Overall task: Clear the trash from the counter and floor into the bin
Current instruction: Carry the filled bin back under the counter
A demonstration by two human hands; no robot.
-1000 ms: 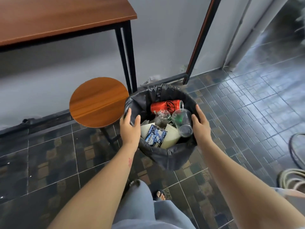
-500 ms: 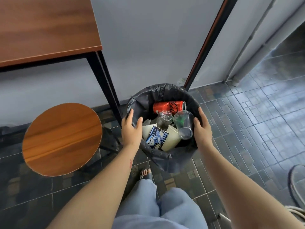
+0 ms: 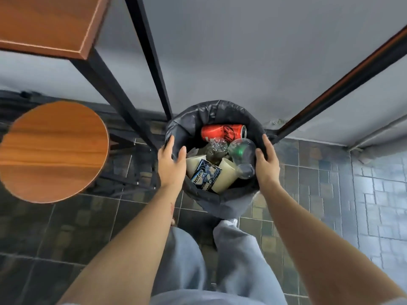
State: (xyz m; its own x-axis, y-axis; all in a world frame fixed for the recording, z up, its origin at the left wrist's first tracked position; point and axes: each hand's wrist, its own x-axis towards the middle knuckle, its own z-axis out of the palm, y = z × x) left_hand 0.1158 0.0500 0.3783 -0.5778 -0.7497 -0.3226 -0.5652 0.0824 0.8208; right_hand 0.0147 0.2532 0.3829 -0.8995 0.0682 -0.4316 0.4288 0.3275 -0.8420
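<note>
A round bin [image 3: 214, 112] lined with a black bag sits at the foot of the grey wall, just in front of my legs. Inside lie a red soda can [image 3: 222, 132], a clear plastic cup [image 3: 242, 156], crumpled clear plastic [image 3: 217, 148], cream paper cups [image 3: 225, 177] and a blue gum packet [image 3: 206, 177]. My left hand [image 3: 170, 167] grips the bin's left rim, thumb inside. My right hand [image 3: 267, 162] grips the right rim the same way.
A round wooden stool [image 3: 54, 150] stands to the left of the bin. Above it is a wooden table top [image 3: 48, 25] on black metal legs [image 3: 152, 62], one leg reaching down to the bin's far left edge. A dark door frame [image 3: 339, 86] slants to the right. Tiled floor all around.
Both hands have kept hold of the bin's rim. The bin has come closer to the wall and table leg, and my view has tipped more steeply down over it.
</note>
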